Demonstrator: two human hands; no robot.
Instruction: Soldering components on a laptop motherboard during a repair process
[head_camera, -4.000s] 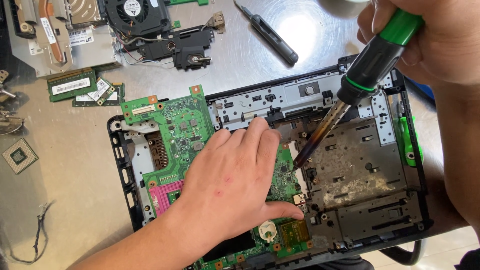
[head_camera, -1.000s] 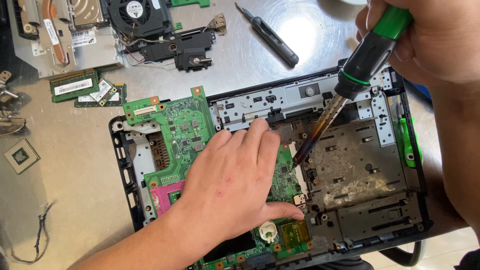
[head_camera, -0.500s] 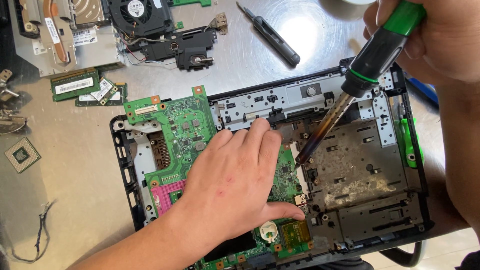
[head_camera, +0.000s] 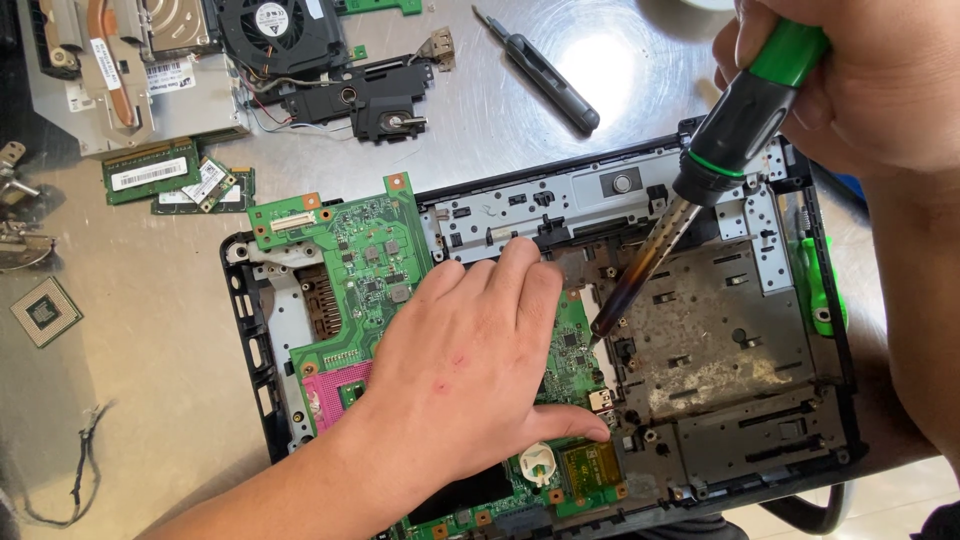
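Your right hand (head_camera: 880, 80) is clenching the green-and-black handle of a screwdriver (head_camera: 735, 125), its tip bearing down at the right edge of the green motherboard (head_camera: 365, 255). Your left hand (head_camera: 465, 375) is pressing flat and open on that board, grasping nothing. The board is sitting in the black laptop base (head_camera: 750, 380) on the metal table (head_camera: 150, 370), with a second screwdriver (head_camera: 545, 72) lying well apart behind it.

Tabletop is showing: two screwdrivers (head_camera: 740, 120) (head_camera: 540, 70), one motherboard (head_camera: 360, 260), one cooling fan (head_camera: 270, 35), one processor chip (head_camera: 45, 311), two memory modules (head_camera: 150, 172) (head_camera: 205, 188).
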